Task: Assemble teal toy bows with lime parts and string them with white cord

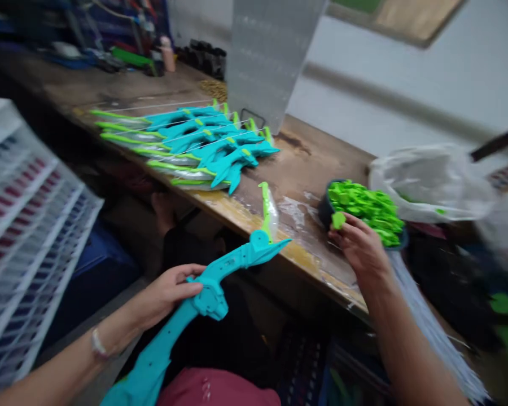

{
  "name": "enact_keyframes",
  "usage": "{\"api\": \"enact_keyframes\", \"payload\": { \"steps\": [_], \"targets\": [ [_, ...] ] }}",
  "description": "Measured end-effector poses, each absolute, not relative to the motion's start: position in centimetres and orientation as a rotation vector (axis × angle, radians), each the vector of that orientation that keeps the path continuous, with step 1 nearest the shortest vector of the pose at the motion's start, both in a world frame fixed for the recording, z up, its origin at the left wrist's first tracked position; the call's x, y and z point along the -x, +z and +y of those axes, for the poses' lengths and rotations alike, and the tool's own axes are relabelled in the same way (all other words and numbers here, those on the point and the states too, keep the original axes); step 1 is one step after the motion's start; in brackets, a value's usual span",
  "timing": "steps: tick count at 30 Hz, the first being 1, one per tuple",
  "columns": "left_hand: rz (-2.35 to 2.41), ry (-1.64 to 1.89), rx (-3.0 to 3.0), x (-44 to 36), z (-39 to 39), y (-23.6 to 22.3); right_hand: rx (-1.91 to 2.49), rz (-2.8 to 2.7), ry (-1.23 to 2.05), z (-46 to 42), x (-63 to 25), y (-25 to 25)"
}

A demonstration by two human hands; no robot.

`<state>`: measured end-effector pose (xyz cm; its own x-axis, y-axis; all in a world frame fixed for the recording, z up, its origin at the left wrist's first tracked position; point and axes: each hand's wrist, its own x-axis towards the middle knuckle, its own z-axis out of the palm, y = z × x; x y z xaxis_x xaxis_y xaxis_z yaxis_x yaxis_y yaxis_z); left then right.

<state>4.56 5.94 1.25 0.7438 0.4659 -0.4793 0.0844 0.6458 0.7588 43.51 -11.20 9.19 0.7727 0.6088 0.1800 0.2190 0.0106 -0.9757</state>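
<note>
Closed around the middle of a turquoise toy bow (214,293) is my left hand (173,290). The bow slants across my lap, its far end at the table edge, where a lime-green limb with a clear part (269,208) extends from it. Between the fingertips of my right hand (362,245) is a small lime-green plastic piece (338,220). That hand is beside a dark bowl (328,208) heaped with bright green plastic pieces (366,208). Several turquoise and lime bows with white strings (203,141) lie side by side further back on the table.
The wooden table (305,169) runs diagonally ahead of me. A white plastic bag (440,186) sits behind the bowl, and a bundle of white strings (427,321) hangs over the edge. A white slatted crate (34,237) stands at left. A grey panel (266,62) leans near the wall.
</note>
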Motion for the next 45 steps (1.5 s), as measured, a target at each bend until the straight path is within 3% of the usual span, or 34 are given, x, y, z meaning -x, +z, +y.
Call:
{"api": "enact_keyframes", "payload": {
  "steps": [7, 12, 18, 24, 38, 45],
  "targets": [
    [0.727, 0.372, -0.929, -3.4, 5.3, 2.0, 1.42, -0.819, 0.728, -11.2, -25.4, 6.0],
    [0.799, 0.431, -1.052, -2.4, 5.5, 2.5, 1.324, -1.022, 0.976, -8.8, -18.9, 2.8],
    [0.81, 0.52, -1.006, -1.9, 5.2, 1.3, 1.411, -1.121, 0.817, -7.5, -17.9, 0.8],
    [0.81, 0.553, -1.051, -2.0, 4.8, 1.1, 1.416, -0.932, 0.921, -6.7, -17.3, -0.1],
    [0.943, 0.622, -1.282, -2.8, 3.7, 0.7, 1.666, -1.391, 0.45, -6.3, -17.3, 1.8],
    [1.01, 0.59, -1.43, -2.8, 3.7, 0.2, 1.696, -1.169, 0.573, -5.9, -18.1, -0.2]
  ]
}}
